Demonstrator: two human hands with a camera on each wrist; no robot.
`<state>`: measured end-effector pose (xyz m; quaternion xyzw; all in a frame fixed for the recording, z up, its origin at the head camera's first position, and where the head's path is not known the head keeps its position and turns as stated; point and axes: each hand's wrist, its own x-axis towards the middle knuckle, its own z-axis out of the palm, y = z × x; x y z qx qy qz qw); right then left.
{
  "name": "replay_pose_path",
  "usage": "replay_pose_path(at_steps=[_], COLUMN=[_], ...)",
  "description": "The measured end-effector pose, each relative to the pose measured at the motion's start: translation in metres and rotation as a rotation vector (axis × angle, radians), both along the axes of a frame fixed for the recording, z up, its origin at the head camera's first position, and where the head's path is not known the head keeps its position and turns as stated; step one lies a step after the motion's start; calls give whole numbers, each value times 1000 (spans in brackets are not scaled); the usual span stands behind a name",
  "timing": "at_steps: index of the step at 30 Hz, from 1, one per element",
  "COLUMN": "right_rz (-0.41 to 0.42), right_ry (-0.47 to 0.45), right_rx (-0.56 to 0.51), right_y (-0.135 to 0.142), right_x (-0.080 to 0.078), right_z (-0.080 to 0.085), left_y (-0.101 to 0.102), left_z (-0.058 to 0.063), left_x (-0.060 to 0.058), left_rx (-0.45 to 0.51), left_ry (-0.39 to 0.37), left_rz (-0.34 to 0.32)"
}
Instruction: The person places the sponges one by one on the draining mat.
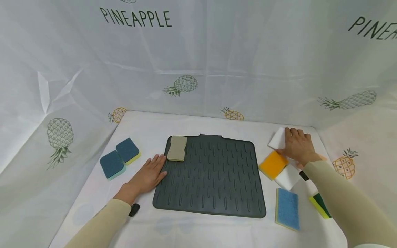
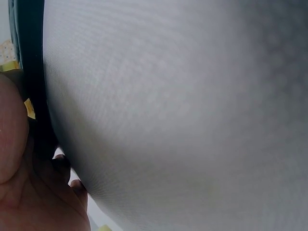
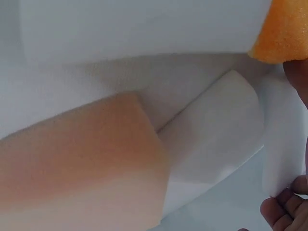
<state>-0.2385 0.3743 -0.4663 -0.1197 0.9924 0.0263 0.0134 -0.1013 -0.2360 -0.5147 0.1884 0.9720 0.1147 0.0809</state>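
Note:
A dark grey ridged mat [image 1: 214, 182] lies mid-table with a beige wavy-edged sponge [image 1: 177, 148] at its upper left corner. My left hand [image 1: 148, 176] rests at the mat's left edge, fingers straight, thumb over the rim. Over at the right, my right hand [image 1: 298, 146] grips a white sponge block [image 1: 277, 138]; the right wrist view has its fingertips [image 3: 274, 211] at one end of that block and the thumb at the other. An orange sponge [image 1: 273, 165] lies just below this hand. Beneath the palm are another white block [image 1: 288, 176] and a peach sponge [image 3: 91, 159].
Two dark blue-topped sponges, one [image 1: 112, 164] on a pale green base and one [image 1: 127, 150] on yellow, lie left of the mat. To its lower right are a blue sponge [image 1: 287, 209] and a green-and-yellow sponge [image 1: 321, 206]. A pineapple-print sheet [image 1: 192, 51] hangs behind the table.

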Motion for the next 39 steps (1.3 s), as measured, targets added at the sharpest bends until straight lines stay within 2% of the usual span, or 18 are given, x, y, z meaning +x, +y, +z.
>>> replay_pose_path(at_steps=[2,8,18,26,32,39], right_rz=[8,84,178,291,365,434], right_ry=[18,147,207,206,199,161], right_rx=[2,-13,-6,-42,-95,-132], right_y=[0,-9,-59,-108,-156,-207], right_x=[0,-1,2,5,6,13], right_z=[0,8,20,23,25,20], left_y=[1,2,0,0,0,2], left_z=[0,2,3,3,2,4], left_x=[0,1,1,1,0,2], left_rx=[-3,0,8,13,9,6], left_ry=[-6,-1,-12,-9,-4,-5], left_rz=[-1,0,-2,-6,-4,5])
